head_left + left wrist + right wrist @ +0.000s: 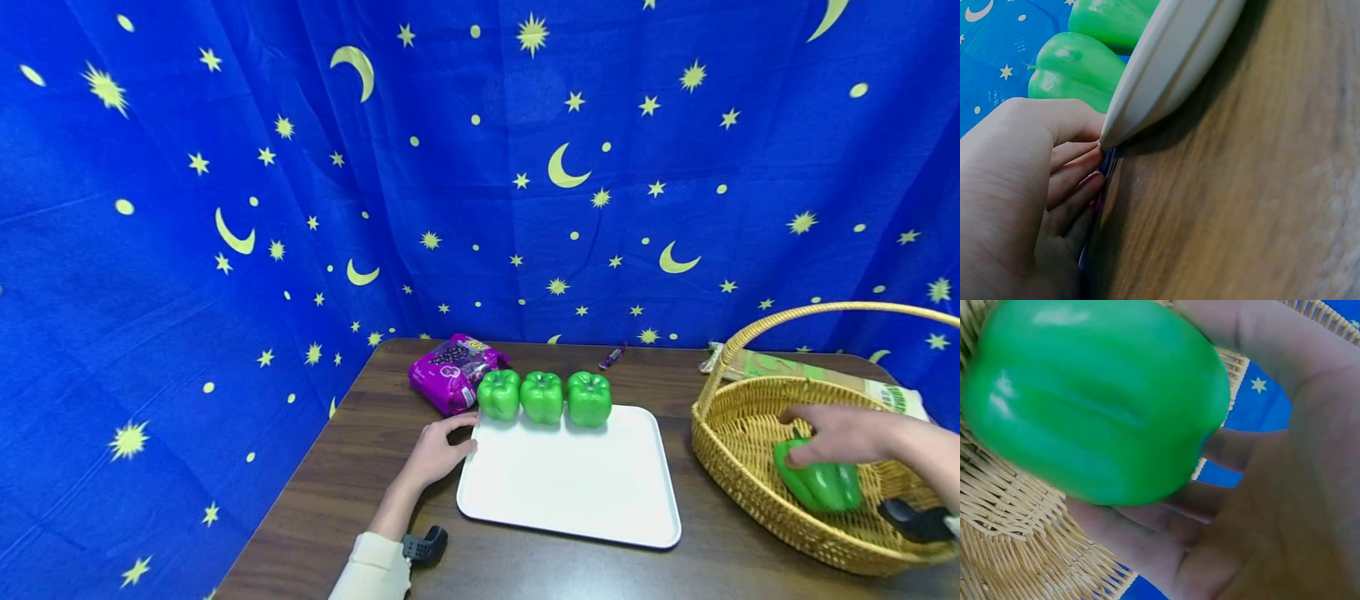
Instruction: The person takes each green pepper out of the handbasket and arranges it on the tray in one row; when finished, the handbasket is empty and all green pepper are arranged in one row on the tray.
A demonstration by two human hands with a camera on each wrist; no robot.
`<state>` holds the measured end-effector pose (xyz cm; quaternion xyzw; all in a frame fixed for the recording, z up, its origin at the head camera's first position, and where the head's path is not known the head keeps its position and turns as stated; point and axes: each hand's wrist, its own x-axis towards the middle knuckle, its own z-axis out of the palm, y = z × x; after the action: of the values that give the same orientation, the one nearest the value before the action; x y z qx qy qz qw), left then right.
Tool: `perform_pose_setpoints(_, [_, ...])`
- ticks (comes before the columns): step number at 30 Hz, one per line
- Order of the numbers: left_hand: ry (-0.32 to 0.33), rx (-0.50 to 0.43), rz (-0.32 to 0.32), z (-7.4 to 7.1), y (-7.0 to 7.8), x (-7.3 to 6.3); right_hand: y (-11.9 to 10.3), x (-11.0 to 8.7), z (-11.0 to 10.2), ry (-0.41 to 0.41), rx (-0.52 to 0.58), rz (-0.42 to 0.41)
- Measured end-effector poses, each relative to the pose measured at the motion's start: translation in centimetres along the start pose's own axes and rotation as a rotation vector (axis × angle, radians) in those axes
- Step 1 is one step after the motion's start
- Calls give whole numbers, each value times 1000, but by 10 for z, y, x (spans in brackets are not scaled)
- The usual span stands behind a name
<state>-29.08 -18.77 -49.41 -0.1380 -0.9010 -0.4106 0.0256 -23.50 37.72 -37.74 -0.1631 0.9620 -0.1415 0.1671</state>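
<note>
Inside the wicker basket point(731, 467), my right hand point(847, 433) grips a green bell pepper point(821, 483). The right wrist view shows the fingers curled around that glossy bell pepper point(1097, 406). At the upper left corner of a white tray point(570, 483), my left hand point(438, 450) pinches the rim. In the left wrist view the tips of the left hand point(1022, 181) meet the tray edge point(1166, 69). Three green bell peppers stand in a row along the tray's far edge: left point(498, 394), middle point(542, 397) and right point(588, 399).
A purple bag point(450, 375) with grape pictures lies behind the tray's left corner. Farther back is a small wrapped candy point(612, 357). A green and white package point(795, 369) lies behind the basket, whose tall handle point(817, 308) arches up. A blue starry curtain point(480, 208) hangs behind the table.
</note>
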Motion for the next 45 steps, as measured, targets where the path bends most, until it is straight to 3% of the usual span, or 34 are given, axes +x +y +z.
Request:
perform_pose_setpoints(5, [6, -8, 36, -1, 0, -1, -3, 3, 0, 89, 6, -25])
perform_pose_setpoints(16, [-1, 3, 7, 1, -2, 0, -15, 1, 4, 240, -9, -49])
perform_pose_setpoints(29, [9, 32, 0, 1, -5, 1, -51, -8, -9, 359, -35, -188])
perform_pose_setpoints(38, [-4, 13, 7, 0, 0, 0, -83, -21, -19, 355, -74, -243])
perform_pose_setpoints(45, [-10, 19, -12, 0, -1, 0, -107, -20, -21, 334, -38, -261])
